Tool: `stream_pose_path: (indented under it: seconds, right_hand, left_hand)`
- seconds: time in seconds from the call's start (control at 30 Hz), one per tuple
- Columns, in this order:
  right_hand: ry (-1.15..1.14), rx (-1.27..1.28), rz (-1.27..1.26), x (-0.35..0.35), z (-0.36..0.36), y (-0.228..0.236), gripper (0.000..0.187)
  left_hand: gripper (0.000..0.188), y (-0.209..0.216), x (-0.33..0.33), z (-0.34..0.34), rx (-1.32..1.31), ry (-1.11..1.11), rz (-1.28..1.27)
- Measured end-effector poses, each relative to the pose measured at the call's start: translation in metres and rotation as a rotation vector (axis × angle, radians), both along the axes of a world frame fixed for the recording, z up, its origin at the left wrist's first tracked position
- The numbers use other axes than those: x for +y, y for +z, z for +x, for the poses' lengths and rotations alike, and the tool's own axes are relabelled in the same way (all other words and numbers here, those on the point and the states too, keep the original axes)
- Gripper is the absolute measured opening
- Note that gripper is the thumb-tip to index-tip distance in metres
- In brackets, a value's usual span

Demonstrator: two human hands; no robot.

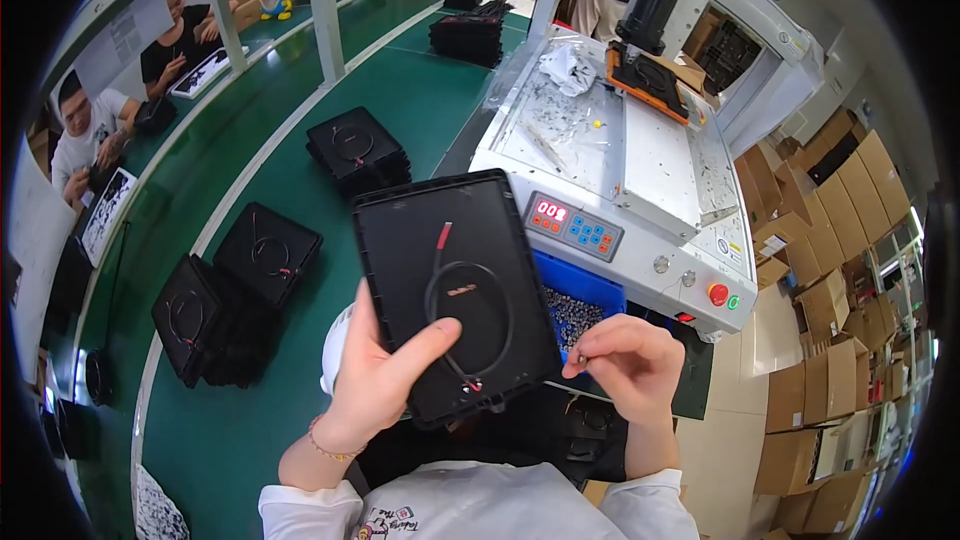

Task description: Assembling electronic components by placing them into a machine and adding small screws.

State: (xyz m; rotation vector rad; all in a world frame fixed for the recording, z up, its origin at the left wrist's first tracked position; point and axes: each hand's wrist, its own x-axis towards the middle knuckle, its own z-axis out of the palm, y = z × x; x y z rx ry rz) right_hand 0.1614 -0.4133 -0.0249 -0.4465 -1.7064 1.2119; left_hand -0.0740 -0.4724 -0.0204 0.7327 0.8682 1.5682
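Note:
My left hand point(378, 377) grips a black plastic panel point(490, 220) by its left edge, the thumb lying across its face. A thin black cable point(511, 315) is looped on that face, with a red-sleeved end near the top and its other end at a small fitting at the bottom. Just off the panel's lower right edge, my right hand point(637, 365) is closed in a pinch; what lies between the fingertips is too small to name. Beside it sits a blue bin point(590, 282) of small metal parts point(572, 318), partly hidden by the panel.
Stacks of similar black panels point(350, 140) point(190, 315) point(268, 252) stand on the green table point(300, 420). A white machine point(650, 260) with a control panel point(573, 225) fills the right. Cardboard boxes point(850, 210) line the far right. Other people work at upper left.

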Motion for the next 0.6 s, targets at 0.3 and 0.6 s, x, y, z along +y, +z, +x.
stream_pose_path:
  seconds: [0.3, 0.6]
  right_hand:
    - [-0.005, -0.425, 0.587, -0.010, -0.018, 0.011, 0.025]
    - [-0.041, -0.469, 0.645, -0.012, -0.022, 0.015, 0.033]
  left_hand:
    - [0.059, -0.009, 0.002, 0.008, 0.071, -0.057, 0.050]
    - [0.057, -0.007, 0.004, 0.006, 0.009, -0.054, 0.010]
